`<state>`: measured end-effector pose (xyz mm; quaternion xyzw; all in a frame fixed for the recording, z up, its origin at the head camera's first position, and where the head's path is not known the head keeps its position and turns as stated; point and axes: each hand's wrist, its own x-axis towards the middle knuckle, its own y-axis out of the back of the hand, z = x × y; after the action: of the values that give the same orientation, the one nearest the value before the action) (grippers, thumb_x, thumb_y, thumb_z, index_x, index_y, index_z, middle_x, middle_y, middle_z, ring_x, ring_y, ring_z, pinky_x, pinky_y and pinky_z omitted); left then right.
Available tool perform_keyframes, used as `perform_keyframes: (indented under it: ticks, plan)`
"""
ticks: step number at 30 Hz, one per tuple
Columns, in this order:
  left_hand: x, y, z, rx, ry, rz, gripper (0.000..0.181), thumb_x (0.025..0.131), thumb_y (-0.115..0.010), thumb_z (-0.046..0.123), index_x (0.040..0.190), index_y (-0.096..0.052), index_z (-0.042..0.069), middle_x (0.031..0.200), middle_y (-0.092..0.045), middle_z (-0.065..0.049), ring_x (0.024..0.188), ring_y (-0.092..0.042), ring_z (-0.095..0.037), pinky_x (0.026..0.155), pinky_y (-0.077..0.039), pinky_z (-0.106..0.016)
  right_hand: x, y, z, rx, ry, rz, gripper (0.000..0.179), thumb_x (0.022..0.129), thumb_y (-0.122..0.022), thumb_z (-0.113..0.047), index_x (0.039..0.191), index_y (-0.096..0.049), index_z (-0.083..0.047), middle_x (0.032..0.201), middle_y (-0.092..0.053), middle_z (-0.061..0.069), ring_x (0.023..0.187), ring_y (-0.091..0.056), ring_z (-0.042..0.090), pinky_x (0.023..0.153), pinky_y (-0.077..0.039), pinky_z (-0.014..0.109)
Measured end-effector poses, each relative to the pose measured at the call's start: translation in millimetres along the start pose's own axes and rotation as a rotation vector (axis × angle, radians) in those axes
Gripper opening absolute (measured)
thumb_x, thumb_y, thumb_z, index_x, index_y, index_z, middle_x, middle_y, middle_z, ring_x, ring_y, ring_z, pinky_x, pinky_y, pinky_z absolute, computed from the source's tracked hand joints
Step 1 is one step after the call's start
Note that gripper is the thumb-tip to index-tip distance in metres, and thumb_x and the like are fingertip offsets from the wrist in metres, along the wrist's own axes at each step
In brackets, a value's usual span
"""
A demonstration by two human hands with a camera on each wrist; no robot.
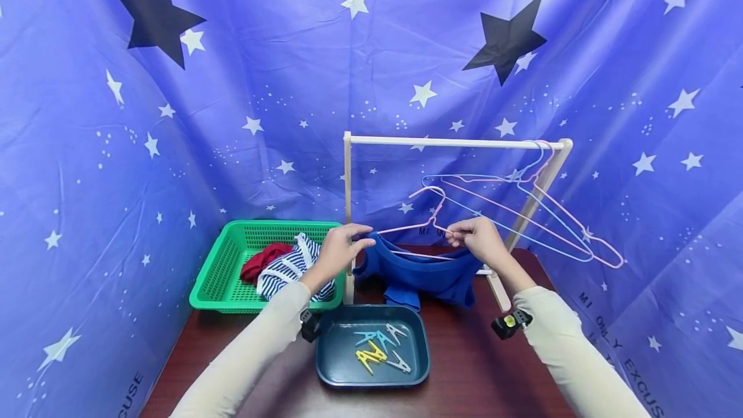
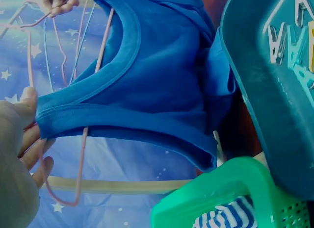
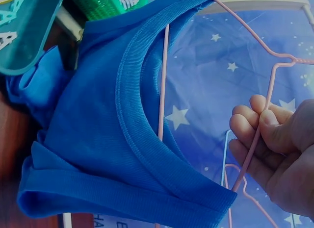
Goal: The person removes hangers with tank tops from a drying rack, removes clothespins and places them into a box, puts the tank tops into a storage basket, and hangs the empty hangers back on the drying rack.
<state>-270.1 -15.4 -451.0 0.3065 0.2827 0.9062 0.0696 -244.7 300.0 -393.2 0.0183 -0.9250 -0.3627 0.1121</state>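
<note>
A blue tank top (image 1: 429,273) hangs on a pink clothes hanger (image 1: 438,211) in front of the rack. My left hand (image 1: 339,251) pinches one shoulder strap, the thumb on one side and the fingers on the other, as the left wrist view shows. That end of the hanger sticks out past the strap through the armhole. My right hand (image 1: 480,240) pinches the hanger's other arm between thumb and fingers, just above the second strap (image 3: 216,203). The hanger's bottom bar crosses the neck opening. Its hook points up and to the left, free of the rail.
A rack with a white rail (image 1: 435,141) stands behind, a blue hanger (image 1: 557,237) and another pink hanger (image 1: 609,257) at its right end. A green basket (image 1: 203,276) holds red and striped cloth. A dark tray (image 1: 327,373) holds several clothespins (image 1: 371,357).
</note>
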Motion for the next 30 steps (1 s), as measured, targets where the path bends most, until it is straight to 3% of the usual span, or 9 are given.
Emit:
perform_keyframes:
  ticks: [3,6,13,19,30]
  plan:
    - [1.8,3.5,2.2,0.040,0.000,-0.033,0.029,0.090,-0.078,0.023,0.115,-0.078,0.010,0.113,-0.078,-0.009,0.050,-0.050,-0.011,0.069,-0.054,-0.029,0.7,1,-6,0.001,0.002,0.003,0.020,0.091,-0.055,0.016,0.094,-0.074,0.013,0.082,-0.074,0.021,0.069,-0.069,0.020,0.065,-0.058,0.024]
    - [3.8,5.9,2.6,0.059,0.001,-0.035,0.028,0.090,-0.078,0.024,0.115,-0.078,0.011,0.111,-0.078,-0.008,0.044,-0.031,-0.006,0.061,-0.044,-0.024,1.1,1,-11,0.000,0.026,0.005,0.020,0.091,-0.055,0.016,0.095,-0.074,0.013,0.082,-0.074,0.022,0.071,-0.070,0.027,0.065,-0.060,0.028]
    - [8.6,11.9,3.4,0.037,-0.006,-0.006,0.020,0.090,-0.078,0.023,0.104,-0.081,0.009,0.098,-0.080,-0.007,0.051,-0.041,-0.004,0.057,-0.040,-0.022,0.7,2,-19,0.011,0.038,0.015,0.022,0.092,-0.054,0.017,0.098,-0.075,0.013,0.086,-0.075,0.026,0.073,-0.073,0.032,0.069,-0.063,0.039]
    - [11.0,14.6,0.9,0.018,0.001,0.008,0.017,0.090,-0.078,0.021,0.102,-0.082,0.010,0.087,-0.080,-0.006,0.043,-0.028,-0.004,0.050,-0.032,-0.021,0.3,3,-24,0.030,0.028,0.007,0.022,0.092,-0.053,0.017,0.101,-0.073,0.016,0.090,-0.075,0.029,0.073,-0.074,0.026,0.073,-0.062,0.047]
    - [12.6,18.3,-4.0,0.034,-0.001,0.056,0.010,0.086,-0.081,0.016,0.092,-0.083,0.008,0.082,-0.079,-0.007,0.045,-0.029,-0.004,0.048,-0.027,-0.021,-0.2,4,-26,0.009,0.015,-0.010,0.025,0.092,-0.052,0.017,0.102,-0.074,0.015,0.090,-0.075,0.027,0.075,-0.075,0.030,0.073,-0.063,0.043]
